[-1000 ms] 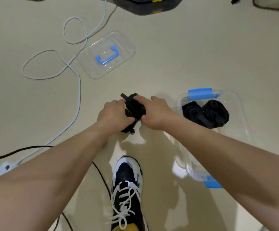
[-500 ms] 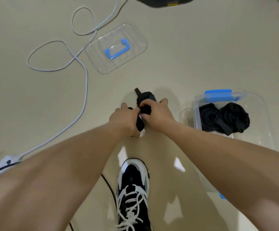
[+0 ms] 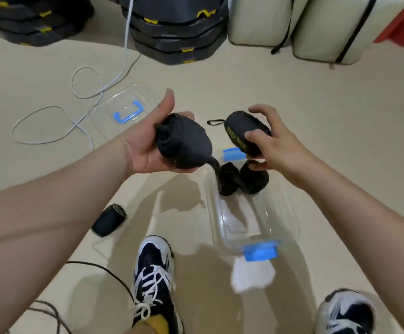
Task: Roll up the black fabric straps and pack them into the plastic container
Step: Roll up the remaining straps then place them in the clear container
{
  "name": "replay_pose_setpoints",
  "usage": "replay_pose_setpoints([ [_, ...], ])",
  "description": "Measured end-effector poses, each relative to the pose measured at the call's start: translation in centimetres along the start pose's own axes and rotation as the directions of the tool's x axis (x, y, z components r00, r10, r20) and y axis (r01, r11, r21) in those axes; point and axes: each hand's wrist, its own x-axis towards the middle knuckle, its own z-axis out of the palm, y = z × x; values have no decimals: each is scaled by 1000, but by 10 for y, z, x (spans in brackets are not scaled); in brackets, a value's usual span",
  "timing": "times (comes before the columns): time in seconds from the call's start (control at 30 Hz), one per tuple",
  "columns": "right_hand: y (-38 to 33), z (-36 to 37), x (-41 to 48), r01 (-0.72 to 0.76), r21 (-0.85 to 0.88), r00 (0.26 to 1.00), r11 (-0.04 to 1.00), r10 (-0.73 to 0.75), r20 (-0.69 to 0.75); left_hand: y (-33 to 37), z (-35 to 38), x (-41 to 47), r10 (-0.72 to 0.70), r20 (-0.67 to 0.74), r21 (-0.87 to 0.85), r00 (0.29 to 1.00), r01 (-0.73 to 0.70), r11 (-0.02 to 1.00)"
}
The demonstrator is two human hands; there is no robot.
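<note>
Head view, looking down at the floor (image 3: 292, 97): the left hand (image 3: 145, 150) lies palm up at the nine o'clock side of centre, its fingers (image 3: 186, 115) curled around a rolled black strap (image 3: 184, 143) and the thumb sticking up. A loose tail of that strap hangs off the roll towards the plastic container (image 3: 249, 220). The right hand (image 3: 278, 145), at three o'clock of the left, pinches a black oval bundle with yellow lettering (image 3: 240, 132) between thumb and curled fingers; a small loop sticks out of it at nine o'clock. Both hands are raised over the container's twelve o'clock end. The container is open on the floor, with blue latches at its twelve and six o'clock ends, and two rolled straps (image 3: 242, 182) lie side by side inside at the twelve o'clock end. Its clear lid (image 3: 114, 102) lies well apart at ten o'clock, beside a looped white cable (image 3: 87, 102). Another black roll (image 3: 109, 220) lies on the floor at nine o'clock of the container.
</note>
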Motion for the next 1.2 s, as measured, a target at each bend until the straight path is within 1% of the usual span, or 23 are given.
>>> replay_pose_setpoints([
  [0.03,4,-15,-10,-115,127,993,985,111,39,-3,15,0,-2,28,21,1000,1,1000],
  [0.07,11,-28,-17,-184,191,982,964,172,77,-6,27,2,-16,65,74,998,11,997],
  [0.1,19,-39,-25,-216,178,974,960,200,105,-12,40,4,-53,79,156,995,40,987],
  [0.13,29,-47,-32,-225,115,970,968,210,123,-19,50,8,-93,50,265,994,76,961],
  [0.17,38,-52,-38,-212,6,969,977,210,132,-28,61,12,-128,-5,383,992,120,916],
  [0.2,49,-55,-42,-178,-150,972,972,197,124,-38,70,17,-146,-65,512,987,159,844],
  [0.23,59,-56,-43,-129,-330,977,935,177,119,-49,80,22,-154,-114,628,982,191,755],
  [0.27,68,-54,-42,-78,-488,979,870,160,127,-62,85,27,-144,-147,730,979,205,652],
  [0.3,75,-51,-43,-39,-604,978,796,153,139,-75,88,32,-115,-167,816,979,202,542],
  [0.33,81,-46,-43,-5,-672,978,740,143,150,-87,89,38,-65,-177,884,982,187,428],
  [0.4,91,-35,-43,51,-731,980,680,108,170,-104,89,48,46,-161,966,986,147,214],
  [0.43,95,-29,-42,83,-752,979,654,87,184,-109,90,53,91,-137,981,986,123,149],
  [0.5,108,-19,-38,169,-806,974,567,29,225,-116,90,62,157,-64,994,986,49,100],
  [0.57,122,-10,-32,230,-863,968,451,-12,252,-123,89,71,189,9,999,982,-16,35],
  [0.63,137,-3,-21,255,-882,966,397,-59,253,-133,80,86,176,66,997,982,-58,-49],
  [0.73,152,3,-17,302,-888,947,346,-216,237,-146,73,94,120,155,973,981,-130,-193],
  [0.83,166,7,-13,359,-900,899,248,-353,261,-155,62,104,145,177,930,973,-117,-349],
  [0.9,176,9,-14,398,-899,871,181,-381,309,-157,56,107,159,156,890,975,-68,-451],
  [0.97,180,8,-15,406,-904,859,130,-392,330,-160,56,109,189,156,852,969,-35,-522],
  [1.03,179,7,-15,367,-923,869,113,-395,297,-162,60,108,224,189,839,956,-39,-542],
  [1.1,177,8,-15,340,-929,889,148,-371,267,-161,63,107,238,213,837,948,-51,-545],
  [1.13,176,9,-15,337,-927,899,167,-351,263,-161,64,108,245,208,835,947,-42,-548],
  [1.2,172,10,-15,333,-920,911,205,-323,257,-161,67,110,239,152,829,959,8,-560],
])
